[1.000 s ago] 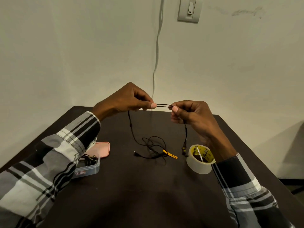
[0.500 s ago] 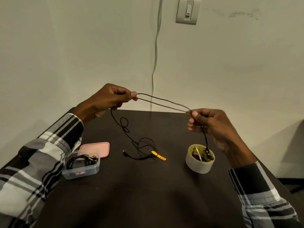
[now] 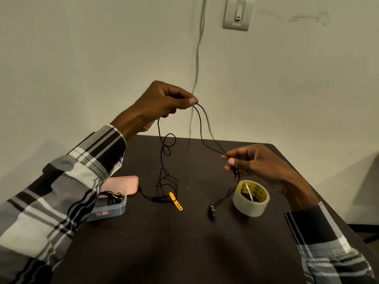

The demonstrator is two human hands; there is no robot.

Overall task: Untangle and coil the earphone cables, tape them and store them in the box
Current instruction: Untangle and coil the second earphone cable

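A thin black earphone cable (image 3: pixel 202 132) runs doubled between my two hands above the dark table (image 3: pixel 184 253). My left hand (image 3: pixel 162 103), raised high, pinches its upper end between thumb and forefinger. My right hand (image 3: pixel 252 160), lower and to the right, pinches the two strands together. Below it the earbuds (image 3: pixel 211 212) dangle just over the table. From my left hand a tangled length (image 3: pixel 167 177) hangs down to a yellow cable tie (image 3: pixel 176 201). A clear plastic box (image 3: pixel 110 206) at the left holds another coiled earphone. A roll of clear tape (image 3: pixel 250 198) stands at the right.
A pink lid (image 3: pixel 123 184) lies behind the box. A light switch (image 3: pixel 237 13) and a white wire (image 3: pixel 197 58) are on the wall behind the table. The table's right edge drops off near my right forearm.
My left hand has risen and my right hand has dropped and moved right, drawing the doubled cable out longer. The earbuds have swung from above the tape roll to its left.
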